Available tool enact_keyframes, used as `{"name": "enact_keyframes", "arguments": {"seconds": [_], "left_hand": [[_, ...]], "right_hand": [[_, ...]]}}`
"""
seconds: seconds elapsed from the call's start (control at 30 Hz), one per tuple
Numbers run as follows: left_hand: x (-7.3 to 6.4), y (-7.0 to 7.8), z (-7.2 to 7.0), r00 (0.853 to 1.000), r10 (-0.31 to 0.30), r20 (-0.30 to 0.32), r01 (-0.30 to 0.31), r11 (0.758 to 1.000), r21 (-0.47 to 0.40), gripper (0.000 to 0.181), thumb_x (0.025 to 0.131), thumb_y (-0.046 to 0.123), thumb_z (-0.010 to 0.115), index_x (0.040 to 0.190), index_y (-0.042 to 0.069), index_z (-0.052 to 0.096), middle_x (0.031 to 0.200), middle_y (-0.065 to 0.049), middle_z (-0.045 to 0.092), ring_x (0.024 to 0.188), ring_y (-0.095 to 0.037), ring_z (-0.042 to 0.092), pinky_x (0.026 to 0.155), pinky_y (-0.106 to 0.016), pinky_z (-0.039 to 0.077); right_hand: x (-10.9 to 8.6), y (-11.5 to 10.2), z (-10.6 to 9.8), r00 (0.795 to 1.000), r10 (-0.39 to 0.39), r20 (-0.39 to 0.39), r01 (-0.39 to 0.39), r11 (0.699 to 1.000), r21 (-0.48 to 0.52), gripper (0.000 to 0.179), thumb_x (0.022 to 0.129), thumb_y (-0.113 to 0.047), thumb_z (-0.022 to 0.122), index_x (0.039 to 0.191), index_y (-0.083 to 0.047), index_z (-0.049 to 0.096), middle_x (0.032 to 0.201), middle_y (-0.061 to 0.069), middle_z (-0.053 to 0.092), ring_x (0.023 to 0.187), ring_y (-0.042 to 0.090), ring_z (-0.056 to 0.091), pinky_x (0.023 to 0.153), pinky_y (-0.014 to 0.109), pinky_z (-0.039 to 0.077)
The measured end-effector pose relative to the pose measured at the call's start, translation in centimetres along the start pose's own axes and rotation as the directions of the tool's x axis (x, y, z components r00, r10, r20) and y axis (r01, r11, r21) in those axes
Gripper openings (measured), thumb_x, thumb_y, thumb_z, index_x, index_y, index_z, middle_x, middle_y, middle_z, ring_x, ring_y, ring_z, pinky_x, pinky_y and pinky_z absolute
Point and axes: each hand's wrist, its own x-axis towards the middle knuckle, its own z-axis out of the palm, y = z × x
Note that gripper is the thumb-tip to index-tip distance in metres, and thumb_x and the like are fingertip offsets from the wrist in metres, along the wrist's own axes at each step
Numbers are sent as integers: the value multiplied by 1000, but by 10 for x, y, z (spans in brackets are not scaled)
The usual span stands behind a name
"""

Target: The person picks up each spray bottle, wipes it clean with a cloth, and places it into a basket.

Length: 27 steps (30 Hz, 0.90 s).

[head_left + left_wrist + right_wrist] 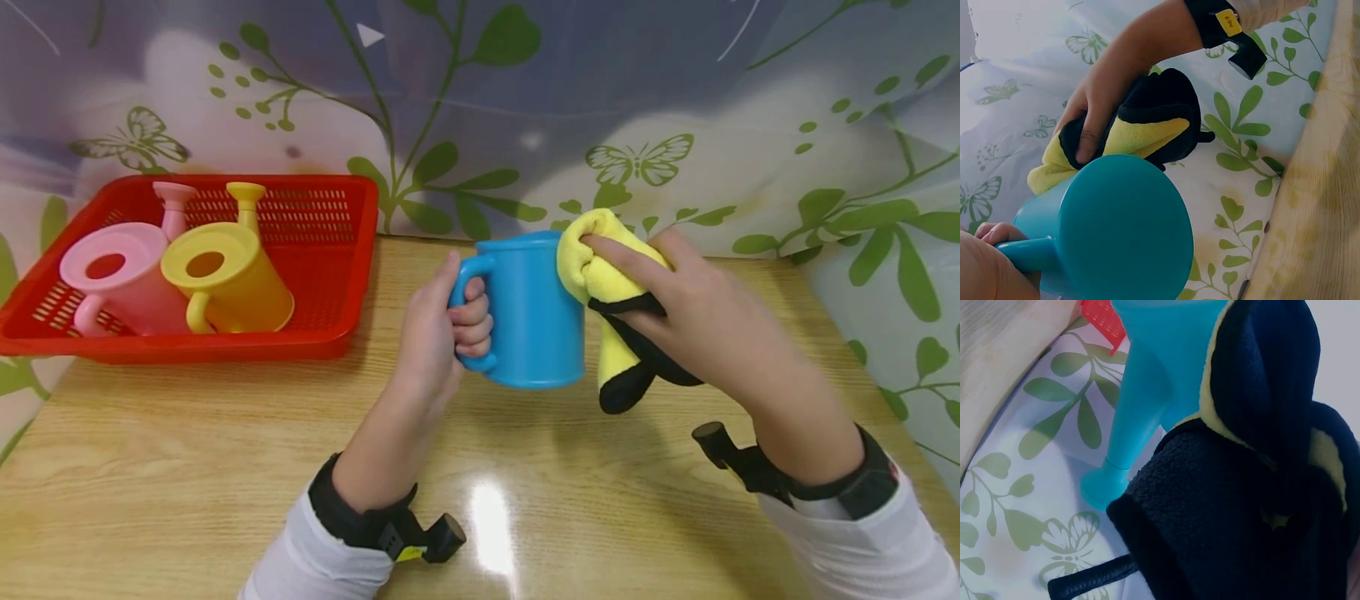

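A blue watering can (536, 317) is held up over the table, its round base facing the left wrist camera. My left hand (442, 329) grips its handle, fingers curled round. In my right hand (701, 308) is a bunched yellow and black cloth (611, 262), pressed against the can's upper right side; a loose end hangs below. The head view hides the can's spout, but in the right wrist view the blue spout (1129, 419) shows beside the dark side of the cloth. The left wrist view shows the thumb holding the cloth against the can's wall.
At the left, a red plastic basket (330, 337) holds a pink watering can (138, 279) and a yellow watering can (243, 287). Behind the wooden table (187, 467) rises a backdrop (300, 50) printed with leaves and butterflies. Each wrist wears a black camera strap.
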Motion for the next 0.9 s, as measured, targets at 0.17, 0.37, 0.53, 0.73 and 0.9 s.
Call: {"name": "enact_keyframes", "arguments": {"seconds": [0.17, 0.37, 0.53, 0.73, 0.9], "left_hand": [[-1, 1, 1, 1000, -3, -12, 3, 1000, -11, 45, 106, 36, 29, 68, 13, 36, 48, 9, 27, 39, -4, 25, 42, -17, 21], [0, 3, -1, 1000, -18, -19, 18, 999, -44, 45, 106, 37, 28, 68, 14, 36, 48, 9, 27, 39, -4, 25, 42, -17, 20], [-1, 6, -1, 1000, -8, -26, 7, 999, -41, 45, 106, 37, 27, 69, 14, 37, 48, 9, 28, 39, -4, 25, 42, -17, 20], [-2, 6, -2, 999, 10, -31, -10, 1000, -21, 45, 106, 37, 28, 69, 13, 37, 48, 8, 29, 39, -5, 26, 43, -18, 22], [-2, 7, -2, 999, 13, -33, -14, 999, -30, 45, 106, 37, 27, 69, 14, 37, 48, 9, 28, 39, -4, 26, 43, -17, 21]], "right_hand": [[-5, 2, 3, 998, -60, -15, 60, 998, 15, 71, 78, -4, 77, 139, -24, 46, 96, 14, 48, 56, 18, 40, 49, 30, 35], [-10, 0, 6, 994, -107, -10, 107, 994, 13, 75, 74, -4, 80, 138, -25, 47, 101, 16, 52, 60, 20, 47, 52, 33, 42], [-14, 1, 8, 983, -181, -13, 181, 983, 0, 77, 71, -6, 83, 136, -25, 48, 103, 18, 54, 65, 22, 51, 52, 33, 44], [-21, 7, 13, 950, -310, -36, 310, 951, 0, 42, 100, -47, 36, 133, -24, 49, 88, 11, 50, 60, 16, 41, 50, 28, 36], [-28, 10, 18, 927, -375, -23, 375, 927, 9, 41, 101, -45, 35, 133, -25, 50, 90, 9, 51, 61, 16, 45, 50, 30, 40]]}}
